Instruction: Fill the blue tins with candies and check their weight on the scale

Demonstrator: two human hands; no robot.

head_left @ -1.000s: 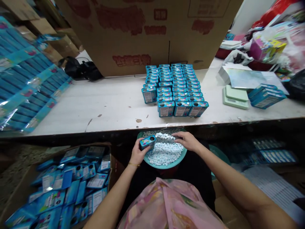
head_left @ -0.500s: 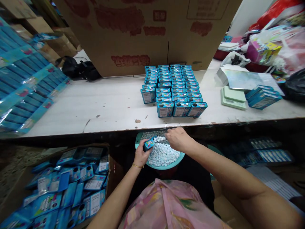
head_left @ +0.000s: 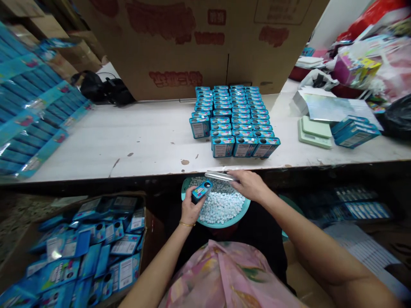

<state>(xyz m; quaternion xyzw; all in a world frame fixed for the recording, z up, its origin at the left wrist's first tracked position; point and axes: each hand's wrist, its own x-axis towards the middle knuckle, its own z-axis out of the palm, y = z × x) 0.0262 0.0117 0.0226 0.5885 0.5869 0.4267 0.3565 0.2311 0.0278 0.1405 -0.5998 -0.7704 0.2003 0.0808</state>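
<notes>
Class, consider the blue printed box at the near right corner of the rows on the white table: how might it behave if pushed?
The blue printed box looks fairly stiff, with flat faces and straight edges. Narrow front to back, it could tip toward the near edge of the white table; pushed back, it would probably meet the blue box behind.

The left hand (head_left: 190, 208) grips a small blue box (head_left: 201, 191) — tilted — above white pellets (head_left: 221, 207).
</notes>
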